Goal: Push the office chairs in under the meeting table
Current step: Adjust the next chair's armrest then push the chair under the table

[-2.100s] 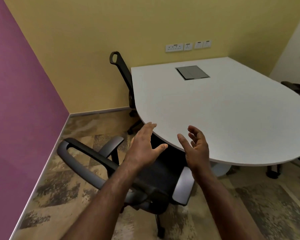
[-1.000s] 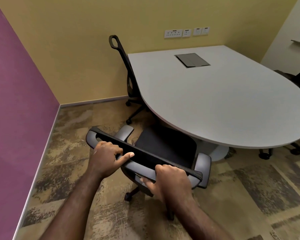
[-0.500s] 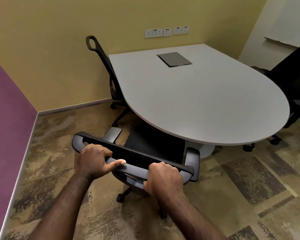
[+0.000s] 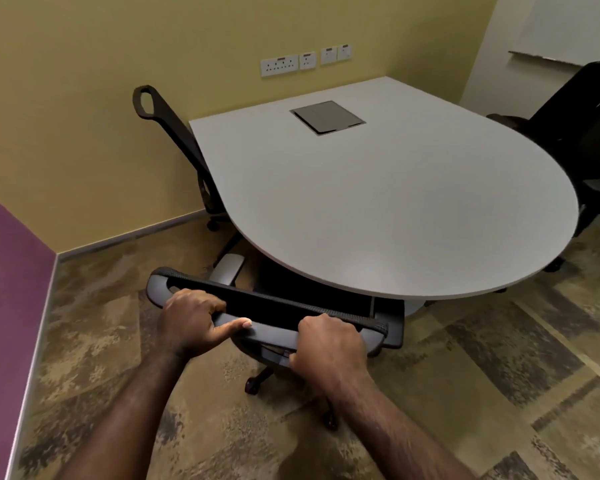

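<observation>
Three office chairs stand around one white counter (image 4: 395,209) in a yellow-walled room with patterned carpet (image 4: 499,358): a far chair (image 4: 174,133) at the wall, a black chair (image 4: 582,133) at the right, and the near chair (image 4: 274,313), its seat partly under the rounded edge. Both grips clamp its backrest top: left hand (image 4: 191,323), right hand (image 4: 329,344). One hatch (image 4: 327,116) sits in the counter.

Open carpet (image 4: 465,393) right of the near chair (image 4: 267,327), desk (image 4: 395,202) edge over its seat, second chair (image 4: 174,133) beside the yellow wall (image 4: 118,98)
</observation>
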A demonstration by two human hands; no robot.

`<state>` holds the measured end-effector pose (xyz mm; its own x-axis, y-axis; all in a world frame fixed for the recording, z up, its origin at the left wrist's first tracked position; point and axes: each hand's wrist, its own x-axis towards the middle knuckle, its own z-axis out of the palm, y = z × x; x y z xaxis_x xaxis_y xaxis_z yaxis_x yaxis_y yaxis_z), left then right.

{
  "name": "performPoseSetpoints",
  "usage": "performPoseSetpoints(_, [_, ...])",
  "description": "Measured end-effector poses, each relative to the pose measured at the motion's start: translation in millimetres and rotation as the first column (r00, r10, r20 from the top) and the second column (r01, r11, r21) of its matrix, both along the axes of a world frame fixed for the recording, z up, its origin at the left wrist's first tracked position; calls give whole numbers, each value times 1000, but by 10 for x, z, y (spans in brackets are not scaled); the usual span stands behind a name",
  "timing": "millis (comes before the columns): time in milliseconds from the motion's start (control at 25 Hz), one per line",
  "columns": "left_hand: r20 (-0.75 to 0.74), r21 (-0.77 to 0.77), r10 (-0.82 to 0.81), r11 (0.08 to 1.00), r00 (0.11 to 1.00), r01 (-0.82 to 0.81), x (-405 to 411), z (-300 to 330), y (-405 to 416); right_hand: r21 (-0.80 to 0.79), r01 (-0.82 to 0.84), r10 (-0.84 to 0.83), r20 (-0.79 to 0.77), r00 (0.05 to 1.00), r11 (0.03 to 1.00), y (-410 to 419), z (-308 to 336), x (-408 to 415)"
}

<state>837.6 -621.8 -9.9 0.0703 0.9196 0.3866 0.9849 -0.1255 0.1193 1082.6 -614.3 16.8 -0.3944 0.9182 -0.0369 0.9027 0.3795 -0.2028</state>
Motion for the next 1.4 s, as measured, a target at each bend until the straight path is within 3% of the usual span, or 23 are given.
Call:
performPoseSetpoints(520, [-88, -99, -298, 952, 951, 289, -327, 168, 900, 143, 128, -124, -37, 992, 981, 624, -84, -213])
performPoseSetpoints(1400, [-83, -103, -393, 918, 916, 384, -475, 224, 1283, 213, 179, -195, 59, 979, 961, 857, -74, -399])
